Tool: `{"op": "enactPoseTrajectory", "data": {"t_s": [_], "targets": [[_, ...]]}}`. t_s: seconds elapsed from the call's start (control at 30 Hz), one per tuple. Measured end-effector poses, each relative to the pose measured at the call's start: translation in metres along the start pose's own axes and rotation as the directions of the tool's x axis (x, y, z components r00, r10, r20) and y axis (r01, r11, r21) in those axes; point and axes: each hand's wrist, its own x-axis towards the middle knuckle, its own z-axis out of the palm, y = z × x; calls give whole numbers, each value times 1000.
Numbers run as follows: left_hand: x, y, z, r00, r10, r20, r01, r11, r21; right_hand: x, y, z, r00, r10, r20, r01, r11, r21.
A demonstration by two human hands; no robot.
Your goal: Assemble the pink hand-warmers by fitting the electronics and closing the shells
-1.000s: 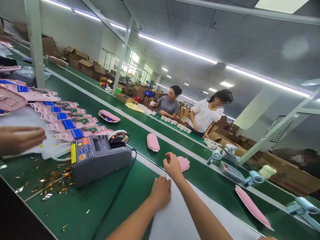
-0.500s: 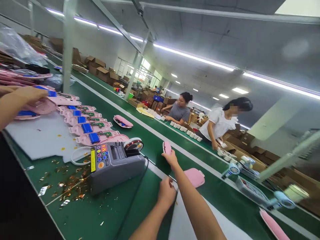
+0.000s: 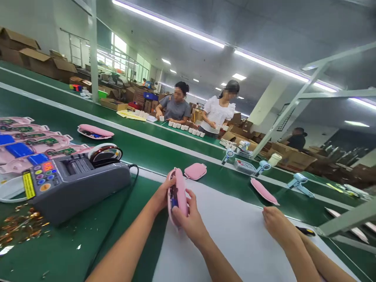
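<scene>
A pink plastic casing (image 3: pixel 182 192) stands on edge between my hands, above the edge of a white sheet. Its two halves are slightly apart, showing dark parts and a bit of blue inside. My left hand (image 3: pixel 163 194) grips its far left side. Around the lower right side wraps my right hand (image 3: pixel 190 216), with the thumb at the opening by the blue part. Just beyond my hands, another pink casing (image 3: pixel 196 171) lies on the green belt.
A grey tape dispenser (image 3: pixel 85 184) stands left, beside pink shells with blue batteries (image 3: pixel 22 150). Tape scraps (image 3: pixel 25 223) litter the table. Another person's hands (image 3: pixel 277 225) rest over the white sheet (image 3: pixel 226 223) at right. Pink casings (image 3: pixel 264 191) and blue handheld fans (image 3: pixel 299 181) lie beyond.
The view has swung right. My right hand has brought the pink casing back from the belt, and my left hand has joined it on the casing.
</scene>
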Motion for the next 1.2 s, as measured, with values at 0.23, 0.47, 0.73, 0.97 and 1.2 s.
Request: {"op": "enactPoseTrajectory", "data": {"t_s": [0.23, 0.47, 0.73, 0.97, 1.2], "targets": [[-17, 16, -1, 996, -5, 84, 12, 997, -75, 18, 4, -29, 989, -111, -99, 76, 949, -307], [-22, 19, 8, 993, -83, 89, 84, 996, -10, 25, 12, -33, 894, -391, -216, 244, 832, -498], [-26, 12, 14, 970, -87, 228, 95, 995, -26, 27, 11, -31, 702, -711, -52, 541, 579, -610], [-27, 3, 15, 953, -105, 283, 108, 994, 4, 27, 1, -35, 719, -691, -73, 654, 708, -267], [-27, 1, 15, 963, -84, 255, 82, 996, 22, 26, -1, -35, 930, -347, -124, 365, 914, 179]]}}
